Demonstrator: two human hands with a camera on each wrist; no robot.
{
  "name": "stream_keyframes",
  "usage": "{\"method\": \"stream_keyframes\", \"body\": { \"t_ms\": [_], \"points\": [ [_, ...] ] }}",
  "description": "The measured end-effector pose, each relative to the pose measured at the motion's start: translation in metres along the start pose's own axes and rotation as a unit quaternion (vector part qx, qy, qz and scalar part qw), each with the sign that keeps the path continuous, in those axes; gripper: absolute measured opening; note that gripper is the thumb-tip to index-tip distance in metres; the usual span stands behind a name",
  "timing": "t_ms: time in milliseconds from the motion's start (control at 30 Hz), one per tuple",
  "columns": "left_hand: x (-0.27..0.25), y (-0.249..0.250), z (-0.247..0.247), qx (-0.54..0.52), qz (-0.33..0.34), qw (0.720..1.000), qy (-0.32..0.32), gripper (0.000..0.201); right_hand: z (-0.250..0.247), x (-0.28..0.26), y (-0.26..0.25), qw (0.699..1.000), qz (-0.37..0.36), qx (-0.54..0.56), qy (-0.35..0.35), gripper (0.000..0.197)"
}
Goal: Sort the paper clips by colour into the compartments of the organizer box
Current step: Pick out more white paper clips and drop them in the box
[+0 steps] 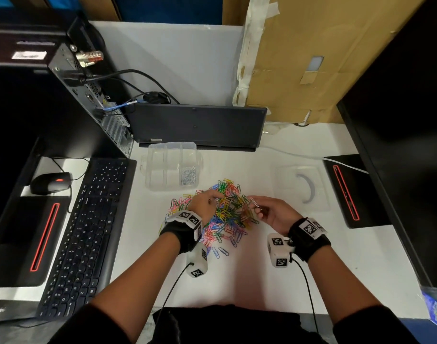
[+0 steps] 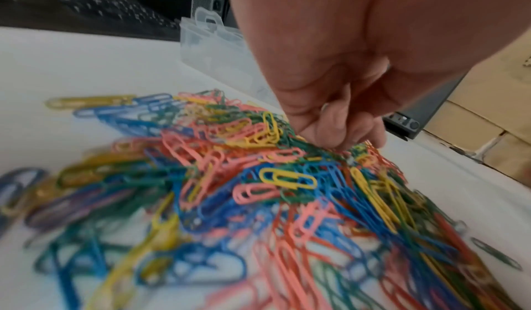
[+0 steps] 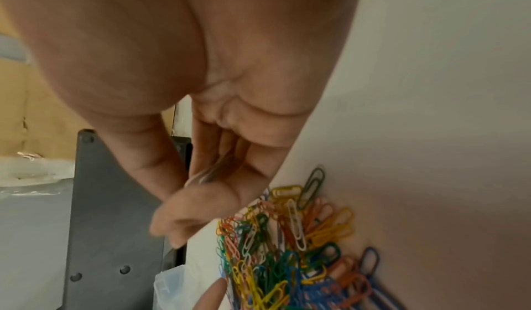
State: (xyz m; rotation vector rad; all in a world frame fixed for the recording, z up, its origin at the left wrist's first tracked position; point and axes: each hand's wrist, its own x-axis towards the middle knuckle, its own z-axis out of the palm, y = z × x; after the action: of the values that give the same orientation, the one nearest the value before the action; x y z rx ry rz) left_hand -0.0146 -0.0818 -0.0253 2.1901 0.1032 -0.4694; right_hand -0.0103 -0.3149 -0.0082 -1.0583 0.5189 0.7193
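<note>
Head view shows my right hand (image 1: 274,214) pinching a single white wire paper clip (image 1: 254,202) between thumb and forefinger, raised just above the right edge of the heap of mixed coloured paper clips (image 1: 225,214) on the white desk (image 1: 262,269). That clip's long axis runs diagonally, pointing up and to the left. My left hand (image 1: 206,203) is curled with its fingertips (image 2: 339,133) down in the heap; whether they have closed on a clip I cannot tell. The clear plastic organizer box with dividers (image 1: 172,166) lies beyond the heap and to the left, so my left hand is nearer it, and the right must cross over the pile. Its near right compartment holds a small cluster of white paper clips (image 1: 188,175); the other compartments look empty. I judge the held clip belongs there.
</note>
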Motion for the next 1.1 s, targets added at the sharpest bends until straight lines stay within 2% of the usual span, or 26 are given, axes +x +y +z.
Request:
{"method": "stream_keyframes", "body": {
  "t_ms": [67, 133, 167, 233, 300, 367, 433, 500, 567, 667, 800, 867, 967, 1033, 1100],
  "points": [
    [-0.004, 0.007, 0.006, -0.004, 0.012, 1.000, -0.006, 0.038, -0.001, -0.001, 0.002, 0.999, 0.010, -0.036, 0.009, 0.016],
    [-0.005, 0.012, 0.012, -0.006, 0.020, 1.000, -0.020, 0.041, -0.002, 0.000, 0.007, 0.986, -0.031, -0.161, 0.031, 0.017],
    [-0.004, 0.013, 0.016, -0.006, 0.025, 0.999, -0.022, 0.042, -0.003, 0.001, 0.011, 0.965, -0.068, -0.250, 0.045, 0.016],
    [-0.002, 0.015, 0.022, 0.004, 0.019, 0.999, -0.030, 0.035, -0.006, 0.004, 0.017, 0.902, -0.140, -0.404, 0.065, 0.010],
    [0.000, 0.019, 0.025, 0.008, 0.010, 0.999, -0.029, 0.030, -0.007, 0.007, 0.024, 0.859, -0.183, -0.470, 0.084, 0.013],
    [0.000, 0.025, 0.023, 0.013, 0.006, 1.000, -0.009, 0.019, -0.008, 0.008, 0.029, 0.843, -0.195, -0.492, 0.095, 0.018],
    [0.000, 0.031, 0.021, 0.043, 0.031, 0.998, 0.015, 0.004, -0.007, 0.008, 0.033, 0.841, -0.198, -0.495, 0.088, 0.017],
    [0.003, 0.032, 0.023, 0.071, 0.045, 0.996, 0.028, 0.026, -0.006, 0.010, 0.034, 0.825, -0.202, -0.521, 0.090, 0.017],
    [0.006, 0.034, 0.024, 0.073, 0.033, 0.996, 0.025, 0.036, -0.003, 0.009, 0.031, 0.809, -0.202, -0.545, 0.085, 0.016],
    [0.007, 0.033, 0.027, 0.049, 0.028, 0.998, 0.033, 0.030, -0.002, 0.009, 0.030, 0.811, -0.204, -0.542, 0.079, 0.014],
    [0.008, 0.028, 0.027, 0.080, 0.046, 0.995, 0.048, 0.038, -0.011, 0.008, 0.029, 0.830, -0.207, -0.508, 0.101, 0.021],
    [0.007, 0.030, 0.024, 0.119, 0.072, 0.989, 0.044, 0.035, -0.016, 0.006, 0.029, 0.821, -0.207, -0.520, 0.111, 0.022],
    [0.008, 0.031, 0.027, 0.198, 0.120, 0.973, 0.018, 0.024, -0.018, 0.003, 0.031, 0.804, -0.216, -0.544, 0.103, 0.012],
    [0.010, 0.030, 0.031, 0.246, 0.122, 0.962, -0.005, 0.025, -0.017, 0.003, 0.033, 0.803, -0.220, -0.544, 0.104, 0.012],
    [0.012, 0.029, 0.033, 0.265, 0.118, 0.957, 0.005, 0.023, -0.014, 0.005, 0.032, 0.784, -0.229, -0.567, 0.110, 0.013]
  ]
}}
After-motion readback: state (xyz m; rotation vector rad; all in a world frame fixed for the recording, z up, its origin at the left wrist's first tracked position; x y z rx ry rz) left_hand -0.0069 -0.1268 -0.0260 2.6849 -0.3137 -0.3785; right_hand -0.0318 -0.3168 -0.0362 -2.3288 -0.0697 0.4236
